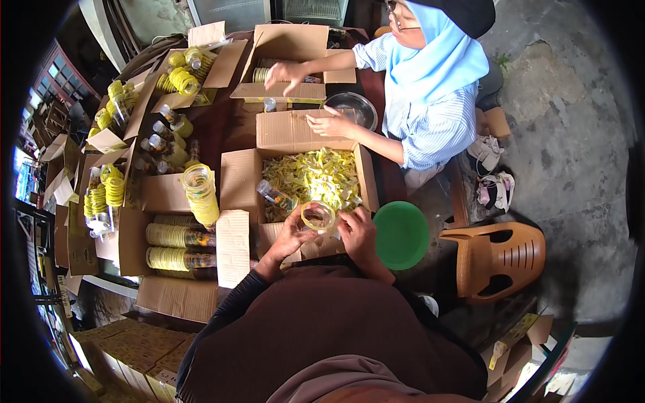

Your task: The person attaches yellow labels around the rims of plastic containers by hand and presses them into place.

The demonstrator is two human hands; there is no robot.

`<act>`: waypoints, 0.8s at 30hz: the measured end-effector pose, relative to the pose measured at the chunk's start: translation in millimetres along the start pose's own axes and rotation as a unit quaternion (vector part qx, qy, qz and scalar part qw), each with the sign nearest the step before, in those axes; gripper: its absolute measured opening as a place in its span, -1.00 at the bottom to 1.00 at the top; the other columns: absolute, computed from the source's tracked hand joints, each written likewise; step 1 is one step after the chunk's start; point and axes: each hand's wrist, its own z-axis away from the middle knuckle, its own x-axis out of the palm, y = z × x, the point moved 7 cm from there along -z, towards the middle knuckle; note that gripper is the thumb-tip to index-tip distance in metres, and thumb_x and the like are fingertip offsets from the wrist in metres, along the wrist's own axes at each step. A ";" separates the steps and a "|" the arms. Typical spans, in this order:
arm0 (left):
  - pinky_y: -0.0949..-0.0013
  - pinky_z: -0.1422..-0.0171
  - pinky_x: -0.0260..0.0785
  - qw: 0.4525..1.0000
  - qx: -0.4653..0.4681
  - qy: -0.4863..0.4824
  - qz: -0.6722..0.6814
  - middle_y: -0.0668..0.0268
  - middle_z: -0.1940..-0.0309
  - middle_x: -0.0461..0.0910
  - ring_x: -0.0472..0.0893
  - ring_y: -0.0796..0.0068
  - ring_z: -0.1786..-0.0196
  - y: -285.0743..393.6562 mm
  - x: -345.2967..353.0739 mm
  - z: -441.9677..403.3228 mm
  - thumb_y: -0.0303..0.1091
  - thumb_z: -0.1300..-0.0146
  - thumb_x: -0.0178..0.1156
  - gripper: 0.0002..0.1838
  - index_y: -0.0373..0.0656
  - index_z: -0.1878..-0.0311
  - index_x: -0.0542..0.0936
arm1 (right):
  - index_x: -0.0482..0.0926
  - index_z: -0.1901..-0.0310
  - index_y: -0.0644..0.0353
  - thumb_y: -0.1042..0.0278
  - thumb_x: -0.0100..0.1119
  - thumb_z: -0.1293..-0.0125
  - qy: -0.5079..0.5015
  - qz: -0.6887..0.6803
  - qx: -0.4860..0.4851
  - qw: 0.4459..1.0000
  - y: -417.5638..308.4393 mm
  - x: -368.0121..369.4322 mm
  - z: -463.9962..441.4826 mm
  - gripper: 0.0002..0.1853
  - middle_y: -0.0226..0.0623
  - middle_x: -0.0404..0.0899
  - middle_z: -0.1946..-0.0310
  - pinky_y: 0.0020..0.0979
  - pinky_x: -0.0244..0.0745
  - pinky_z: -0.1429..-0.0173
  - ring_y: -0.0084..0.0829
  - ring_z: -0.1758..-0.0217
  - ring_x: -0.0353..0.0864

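Note:
My left hand (pixel 293 236) is closed around a clear round plastic tub (pixel 318 215) with a yellowish rim, its open end facing me. My right hand (pixel 358 234) is beside the tub, fingers curled and pinched together; whatever they hold is too small to name. Just beyond both hands, a cardboard box (pixel 230 180) contains a heap of small yellow-and-white packets (pixel 319 174). A clear plastic container (pixel 275 195) lies tilted on the packets at the left. Left of that box stands a tall stack of yellow-rimmed tubs (pixel 201 195).
An open carton (pixel 176 299) at the left holds rows of stacked tubs. More cartons and stacks (pixel 185 74) are at the back left. Across the table, a person (pixel 430 101) reaches over another carton (pixel 289 40). A green basin (pixel 401 235) and brown plastic chair (pixel 500 262) are at the right.

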 end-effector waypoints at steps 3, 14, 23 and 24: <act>0.32 -0.38 0.29 0.998 0.031 0.029 0.043 0.29 -0.18 0.47 0.44 0.45 -0.27 12.4 -9.5 4.9 -0.57 -0.06 0.41 -0.28 -0.21 -0.32 0.34 | 0.68 0.17 0.14 0.50 0.32 -0.07 0.015 0.006 -0.022 1.000 -8.4 -13.4 3.8 -0.77 -0.37 0.44 0.40 -0.29 0.45 0.23 -0.29 0.31 0.50; 0.31 -0.34 0.35 0.999 0.005 -0.035 0.035 0.26 -0.12 0.52 0.48 0.44 -0.22 18.1 -8.3 7.7 -0.63 -0.12 0.35 -0.37 -0.24 -0.27 0.36 | 0.68 0.16 0.10 0.45 0.32 -0.08 -0.020 0.131 -0.155 0.979 -24.6 -12.9 14.0 -0.76 -0.39 0.40 0.40 -0.32 0.44 0.27 -0.37 0.33 0.49; 0.29 -0.39 0.26 0.995 -0.017 -0.042 0.084 0.26 -0.17 0.51 0.45 0.43 -0.26 21.6 -6.5 9.3 -0.53 -0.21 0.32 -0.36 -0.25 -0.35 0.31 | 0.67 0.20 0.11 0.54 0.32 -0.05 0.031 -0.006 -0.059 0.998 -15.6 -27.8 7.2 -0.77 -0.35 0.42 0.44 -0.30 0.43 0.31 -0.33 0.38 0.50; 0.29 -0.40 0.24 0.995 -0.008 -0.041 0.085 0.27 -0.17 0.51 0.44 0.43 -0.27 24.6 -7.3 9.0 -0.50 -0.22 0.32 -0.37 -0.25 -0.34 0.32 | 0.67 0.20 0.11 0.54 0.32 -0.05 0.031 -0.006 -0.061 0.998 -16.2 -28.0 10.1 -0.77 -0.35 0.42 0.44 -0.30 0.43 0.31 -0.33 0.38 0.50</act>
